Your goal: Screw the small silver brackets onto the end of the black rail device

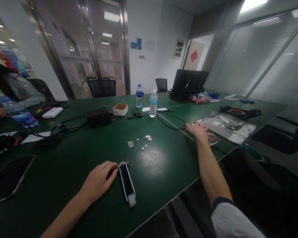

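left hand [99, 180] lies on green table [64, 185], fingers curled loosely against narrow black-and-white part [127, 182], not clamping it | steadying that part likely wants a flat press | right hand [200, 130] reaches far, fingers spread flat by opened laptop panel [225, 127], holding nothing | bottle [153, 103] labels unreadable

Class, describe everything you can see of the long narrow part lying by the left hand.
The long narrow part is a slim strip with a black face, a pale silvery frame and a grey tab at its near end. It looks like metal or plastic. It lies flat on the green table, angled slightly away from the person. The left hand rests beside it, fingertips touching its far end.
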### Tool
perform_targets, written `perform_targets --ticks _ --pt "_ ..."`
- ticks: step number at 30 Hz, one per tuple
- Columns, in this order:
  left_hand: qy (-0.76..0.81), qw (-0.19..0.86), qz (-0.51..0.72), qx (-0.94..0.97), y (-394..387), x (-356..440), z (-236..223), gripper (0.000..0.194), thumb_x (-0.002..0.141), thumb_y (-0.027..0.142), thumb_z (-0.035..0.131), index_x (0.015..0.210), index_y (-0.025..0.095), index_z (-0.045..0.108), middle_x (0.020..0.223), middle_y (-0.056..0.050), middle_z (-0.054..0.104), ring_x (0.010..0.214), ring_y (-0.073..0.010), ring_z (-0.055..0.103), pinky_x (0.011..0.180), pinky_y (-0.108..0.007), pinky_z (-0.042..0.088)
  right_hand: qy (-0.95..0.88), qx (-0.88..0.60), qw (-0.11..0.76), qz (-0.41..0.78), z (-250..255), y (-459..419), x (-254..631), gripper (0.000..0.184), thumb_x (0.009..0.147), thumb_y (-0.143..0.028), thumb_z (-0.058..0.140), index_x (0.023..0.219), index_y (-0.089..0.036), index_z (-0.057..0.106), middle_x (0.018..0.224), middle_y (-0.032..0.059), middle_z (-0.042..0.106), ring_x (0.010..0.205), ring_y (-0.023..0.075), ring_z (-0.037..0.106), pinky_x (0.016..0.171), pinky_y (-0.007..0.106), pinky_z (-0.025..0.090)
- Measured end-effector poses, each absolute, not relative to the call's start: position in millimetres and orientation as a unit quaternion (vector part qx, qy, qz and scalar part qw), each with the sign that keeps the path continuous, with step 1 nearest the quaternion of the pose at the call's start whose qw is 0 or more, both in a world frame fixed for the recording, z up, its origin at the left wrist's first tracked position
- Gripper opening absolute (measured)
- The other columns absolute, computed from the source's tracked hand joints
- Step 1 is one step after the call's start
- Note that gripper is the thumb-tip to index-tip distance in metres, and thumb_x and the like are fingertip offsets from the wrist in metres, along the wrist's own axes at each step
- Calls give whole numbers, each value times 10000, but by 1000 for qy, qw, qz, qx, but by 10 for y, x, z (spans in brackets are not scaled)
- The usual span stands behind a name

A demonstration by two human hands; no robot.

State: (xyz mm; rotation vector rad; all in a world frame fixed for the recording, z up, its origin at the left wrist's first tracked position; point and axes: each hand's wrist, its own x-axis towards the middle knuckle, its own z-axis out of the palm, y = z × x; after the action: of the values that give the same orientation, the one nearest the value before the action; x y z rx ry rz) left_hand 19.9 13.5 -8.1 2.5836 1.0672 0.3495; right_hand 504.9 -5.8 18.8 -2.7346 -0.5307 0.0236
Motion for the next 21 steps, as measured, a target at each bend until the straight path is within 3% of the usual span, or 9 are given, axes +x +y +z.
perform_targets --ticks 10,21 --pt "380 158 117 904 129 184 -72 401 914 412 338 1113 196 611 1039 -68 634 895 -224 614 746 -330 521 -184 -966 184 0 162 -65 5091 817 827 -696 332 1436 -151 346 1511 240 169 1362 466 121 967 751 105" --pt "382 171 120 900 121 198 -60 388 910 412 346 1099 206 615 1031 -63 634 908 -222 604 776 -336 511 -310 -940 130 -62 74 101 4802 707 871 -636 340 1337 -116 455 1467 258 237 1343 459 175 1003 705 92"
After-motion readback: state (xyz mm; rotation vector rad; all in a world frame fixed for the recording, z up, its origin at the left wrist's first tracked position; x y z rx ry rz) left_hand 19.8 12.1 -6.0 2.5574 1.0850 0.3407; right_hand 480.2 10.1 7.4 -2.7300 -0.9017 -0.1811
